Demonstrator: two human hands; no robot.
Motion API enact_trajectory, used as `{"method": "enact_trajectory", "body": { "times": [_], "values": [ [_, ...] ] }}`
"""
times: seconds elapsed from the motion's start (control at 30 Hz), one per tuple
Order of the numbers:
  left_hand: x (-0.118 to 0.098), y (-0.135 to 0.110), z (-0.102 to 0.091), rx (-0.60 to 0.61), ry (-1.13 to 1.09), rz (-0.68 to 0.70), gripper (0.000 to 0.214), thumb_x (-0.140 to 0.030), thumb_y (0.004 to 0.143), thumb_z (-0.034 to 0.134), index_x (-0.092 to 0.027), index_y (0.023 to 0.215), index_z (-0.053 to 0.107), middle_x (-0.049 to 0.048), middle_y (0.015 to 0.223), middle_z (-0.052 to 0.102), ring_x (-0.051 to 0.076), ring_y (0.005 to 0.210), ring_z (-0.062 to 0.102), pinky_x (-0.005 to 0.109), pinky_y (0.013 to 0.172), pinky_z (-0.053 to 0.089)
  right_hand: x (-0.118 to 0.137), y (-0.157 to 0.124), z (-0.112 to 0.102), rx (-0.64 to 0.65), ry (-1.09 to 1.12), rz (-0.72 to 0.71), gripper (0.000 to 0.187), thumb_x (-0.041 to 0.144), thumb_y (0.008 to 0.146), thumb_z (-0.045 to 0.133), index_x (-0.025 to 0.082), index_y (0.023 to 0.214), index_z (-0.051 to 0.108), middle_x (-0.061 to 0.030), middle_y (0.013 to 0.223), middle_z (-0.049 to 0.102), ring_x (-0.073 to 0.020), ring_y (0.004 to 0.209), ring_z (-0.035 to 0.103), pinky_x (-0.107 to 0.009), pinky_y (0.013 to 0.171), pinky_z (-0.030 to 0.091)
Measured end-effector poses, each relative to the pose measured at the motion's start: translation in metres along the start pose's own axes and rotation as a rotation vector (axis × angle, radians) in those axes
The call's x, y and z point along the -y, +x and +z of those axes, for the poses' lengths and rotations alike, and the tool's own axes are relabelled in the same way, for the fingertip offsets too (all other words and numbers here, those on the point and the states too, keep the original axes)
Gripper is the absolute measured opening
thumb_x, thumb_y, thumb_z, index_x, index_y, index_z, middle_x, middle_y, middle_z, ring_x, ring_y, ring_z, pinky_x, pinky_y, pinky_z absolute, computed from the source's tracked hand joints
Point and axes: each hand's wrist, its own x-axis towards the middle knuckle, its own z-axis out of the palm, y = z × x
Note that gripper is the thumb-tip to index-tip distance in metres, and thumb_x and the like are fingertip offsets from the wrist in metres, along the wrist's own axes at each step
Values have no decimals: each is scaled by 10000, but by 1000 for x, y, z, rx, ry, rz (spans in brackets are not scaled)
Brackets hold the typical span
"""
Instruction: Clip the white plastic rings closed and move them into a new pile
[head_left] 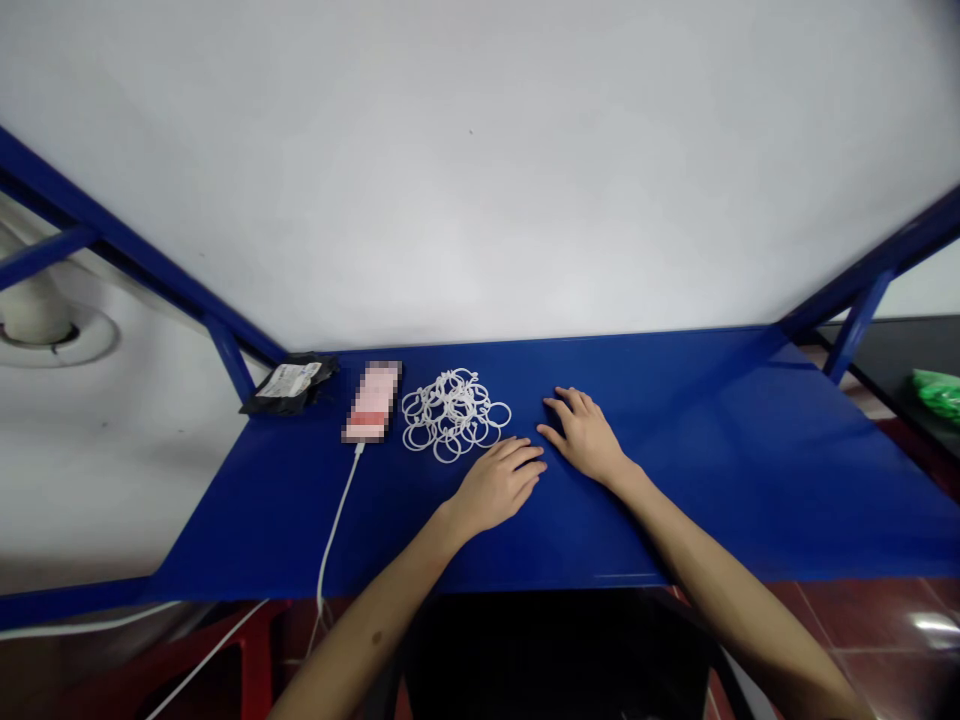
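Observation:
A loose heap of white plastic rings [448, 447] lies on the blue table [712, 450], left of centre; the rings overlap, and small knobs show on some of them. Just to the right and in front of the heap, my left hand [496, 487] rests palm down with its fingers stretched out, holding nothing. Its knuckles are close to the nearest rings. My right hand [581, 435] lies farther right on the tabletop, fingers spread apart and likewise holding nothing. A small gap separates the fingertips of the two hands.
Left of the rings lies a phone [373, 400] with a blurred screen, joined to a white cable [337, 530] that runs over the front edge. A black plastic package [292, 383] with a white label sits at the back left corner. Blue metal bars [855, 325] slope up at both sides.

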Motion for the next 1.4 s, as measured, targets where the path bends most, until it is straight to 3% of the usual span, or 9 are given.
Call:
{"method": "enact_trajectory", "body": {
  "times": [0.37, 1.4],
  "values": [
    [0, 0, 0, 7, -10, -6, 281, -230, 1002, 480, -219, 1217, 661, 48, 1303, 667, 235, 1295, 552, 464, 1101, 458, 0, 0, -1, -4, 18, -3, 441, 434, 973, 524, 175, 1323, 592, -189, 1391, 554, -364, 1307, 493, -550, 1030, 455],
    [0, -1, 0, 14, 3, 1, 263, -230, 1001, 489, -210, 1207, 651, 35, 1309, 661, 231, 1291, 552, 452, 1114, 447, 0, 0, -1, -5, 13, -7, 446, 437, 976, 528, 156, 1316, 593, -186, 1383, 557, -359, 1300, 490, -521, 1027, 462]
  ]
}}
